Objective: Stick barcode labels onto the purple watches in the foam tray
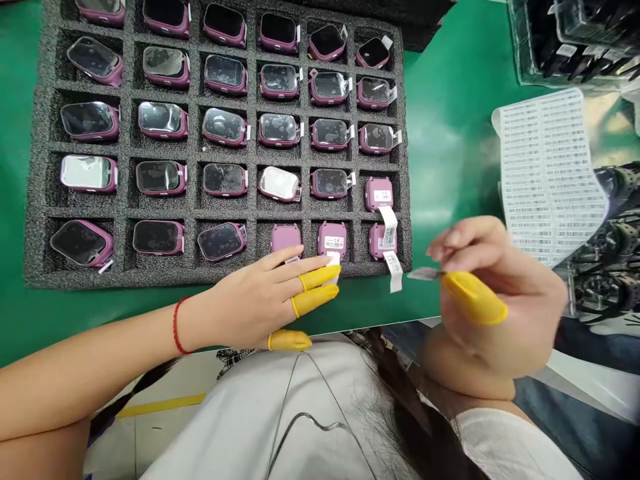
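Observation:
My left hand point(260, 293) lies with its fingers stretched out over the tray's front edge, yellow finger cots on some of them. Its fingertips touch the white tag point(332, 265) hanging from a purple smartwatch body point(332, 239), back side up with a printed label. Another face-down smartwatch point(286, 237) is partly covered by the fingers. To the right, my right hand point(493, 293) is raised and blurred, pinching a small pale label point(424, 273) between yellow-cotted thumb and fingers. Two more face-down smartwatches point(379, 193) with trailing white tags point(393, 272) sit nearest it.
A black foam tray point(220, 272) with square compartments holds several purple watches point(223, 125), mostly screen up. Right of it, a sheet of printed labels point(547, 160) lies on the green table point(450, 133). Clear plastic trays point(523, 47) with dark items stand at the far right.

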Available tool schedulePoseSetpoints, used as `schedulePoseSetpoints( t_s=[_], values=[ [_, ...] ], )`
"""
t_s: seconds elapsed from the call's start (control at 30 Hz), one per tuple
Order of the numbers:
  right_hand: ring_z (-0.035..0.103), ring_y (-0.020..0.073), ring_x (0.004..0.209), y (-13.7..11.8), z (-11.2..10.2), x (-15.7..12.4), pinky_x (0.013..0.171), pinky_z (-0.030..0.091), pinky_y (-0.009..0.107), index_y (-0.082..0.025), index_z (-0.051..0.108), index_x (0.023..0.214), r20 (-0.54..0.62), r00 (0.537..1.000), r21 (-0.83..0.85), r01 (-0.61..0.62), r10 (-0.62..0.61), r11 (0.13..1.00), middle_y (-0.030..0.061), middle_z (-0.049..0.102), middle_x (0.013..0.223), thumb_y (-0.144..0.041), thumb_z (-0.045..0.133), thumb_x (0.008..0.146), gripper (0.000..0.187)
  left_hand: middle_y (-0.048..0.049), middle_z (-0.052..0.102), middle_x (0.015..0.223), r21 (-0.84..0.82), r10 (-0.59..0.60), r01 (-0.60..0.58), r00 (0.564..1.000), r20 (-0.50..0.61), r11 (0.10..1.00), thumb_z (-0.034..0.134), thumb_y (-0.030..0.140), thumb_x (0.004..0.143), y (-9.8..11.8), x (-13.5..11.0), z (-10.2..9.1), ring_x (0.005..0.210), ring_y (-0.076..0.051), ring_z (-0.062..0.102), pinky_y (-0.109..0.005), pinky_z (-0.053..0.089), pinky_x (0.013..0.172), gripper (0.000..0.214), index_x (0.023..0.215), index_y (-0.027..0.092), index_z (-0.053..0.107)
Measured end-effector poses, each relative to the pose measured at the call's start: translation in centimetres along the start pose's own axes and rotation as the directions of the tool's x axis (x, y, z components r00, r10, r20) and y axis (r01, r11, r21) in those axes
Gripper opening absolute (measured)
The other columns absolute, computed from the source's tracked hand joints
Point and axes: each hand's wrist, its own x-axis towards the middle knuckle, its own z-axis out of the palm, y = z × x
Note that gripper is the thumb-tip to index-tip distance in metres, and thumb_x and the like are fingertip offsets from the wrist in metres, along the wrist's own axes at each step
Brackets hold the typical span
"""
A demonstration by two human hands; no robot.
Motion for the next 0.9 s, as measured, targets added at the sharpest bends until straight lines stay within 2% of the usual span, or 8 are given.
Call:
schedulePoseSetpoints(
  t_s=[0.07, 0.13, 0.2, 0.3, 0.4, 0.53, 0.67, 0.9],
  values=[
    [0.050, 0.0138, 0.082, 0.7, 0.8, 0.9, 0.067, 0.037, 0.032, -0.024, 0.070, 0.072, 0.016, 0.999, 0.158, -0.053, 0.051, 0.986, 0.0024, 0.054, 0.092, -0.021, 0.073, 0.080, 0.009, -0.0139, 0.053, 0.144, 0.039, 0.037, -0.038, 0.999, 0.022, 0.999, 0.038, 0.051, 0.100, 0.2, -0.2, 0.3, 0.139, -0.028, 0.043, -0.046, 0.031, 0.117, 0.055, 0.135, 0.010, 0.050],
    [0.051, 0.0130, 0.083, 1.1, 1.6, 1.9, 0.066, 0.038, 0.028, -0.023, 0.072, 0.073, 0.113, 0.986, 0.211, -0.144, 0.122, 0.967, 0.0016, 0.057, 0.091, -0.022, 0.075, 0.078, 0.006, -0.0129, 0.053, 0.145, 0.071, 0.044, -0.045, 0.999, 0.012, 0.996, 0.040, 0.050, 0.100, 0.3, -0.7, 0.5, 0.139, -0.028, 0.044, -0.044, 0.032, 0.118, 0.053, 0.134, 0.012, 0.052],
    [0.052, 0.0124, 0.082, 1.2, 2.6, 2.7, 0.065, 0.039, 0.027, -0.023, 0.072, 0.071, 0.215, 0.961, 0.168, -0.213, 0.175, 0.963, 0.0005, 0.058, 0.091, -0.022, 0.075, 0.077, 0.007, -0.0113, 0.052, 0.146, 0.118, 0.042, -0.042, 0.999, 0.008, 0.992, 0.045, 0.043, 0.099, 0.5, -1.2, 0.6, 0.140, -0.027, 0.044, -0.043, 0.033, 0.118, 0.047, 0.135, 0.014, 0.053],
    [0.054, 0.0126, 0.081, 1.1, 4.9, 3.6, 0.071, 0.043, 0.029, -0.022, 0.070, 0.069, 0.337, 0.918, 0.037, -0.236, 0.210, 0.971, 0.0001, 0.059, 0.090, -0.021, 0.072, 0.077, 0.009, -0.0098, 0.051, 0.147, 0.196, 0.050, -0.051, 0.999, 0.009, 0.979, 0.047, 0.033, 0.099, 0.6, -1.9, 0.6, 0.140, -0.025, 0.044, -0.041, 0.036, 0.117, 0.039, 0.134, 0.015, 0.054],
    [0.055, 0.0160, 0.089, 1.0, 7.3, 4.3, 0.082, 0.043, 0.035, -0.021, 0.069, 0.068, 0.405, 0.891, -0.094, -0.182, 0.205, 0.979, 0.0013, 0.060, 0.090, -0.020, 0.069, 0.079, 0.010, -0.0092, 0.050, 0.148, 0.240, 0.050, -0.054, 0.999, 0.021, 0.969, 0.044, 0.034, 0.100, 0.5, -2.3, 0.8, 0.141, -0.024, 0.043, -0.039, 0.038, 0.117, 0.041, 0.136, 0.015, 0.053],
    [0.053, 0.0191, 0.095, 1.3, 9.0, 4.9, 0.091, 0.040, 0.043, -0.020, 0.068, 0.068, 0.417, 0.897, -0.210, -0.064, 0.149, 0.976, 0.0028, 0.062, 0.091, -0.019, 0.066, 0.080, 0.012, -0.0079, 0.052, 0.146, 0.231, 0.068, -0.065, 0.998, -0.004, 0.971, 0.039, 0.027, 0.101, 0.2, -2.8, 1.2, 0.141, -0.023, 0.043, -0.037, 0.036, 0.118, 0.041, 0.139, 0.014, 0.049],
    [0.053, 0.0191, 0.095, 1.4, 9.3, 4.9, 0.094, 0.039, 0.044, -0.019, 0.067, 0.068, 0.423, 0.901, -0.294, 0.031, 0.101, 0.955, 0.0032, 0.063, 0.091, -0.018, 0.064, 0.083, 0.015, -0.0050, 0.057, 0.142, 0.196, 0.067, -0.059, 0.997, -0.033, 0.979, 0.035, 0.017, 0.099, -0.1, -2.9, 1.4, 0.142, -0.019, 0.041, -0.033, 0.032, 0.121, 0.042, 0.137, 0.014, 0.051],
    [0.052, 0.0196, 0.095, 1.1, 9.4, 4.6, 0.091, 0.041, 0.042, -0.019, 0.066, 0.067, 0.429, 0.898, -0.376, 0.079, 0.098, 0.923, 0.0035, 0.063, 0.090, -0.015, 0.062, 0.084, 0.018, -0.0055, 0.059, 0.139, 0.184, 0.070, -0.056, 0.995, -0.068, 0.981, 0.037, 0.017, 0.098, -0.3, -2.8, 1.6, 0.138, -0.017, 0.046, -0.031, 0.035, 0.120, 0.041, 0.135, 0.013, 0.054]
  ],
)
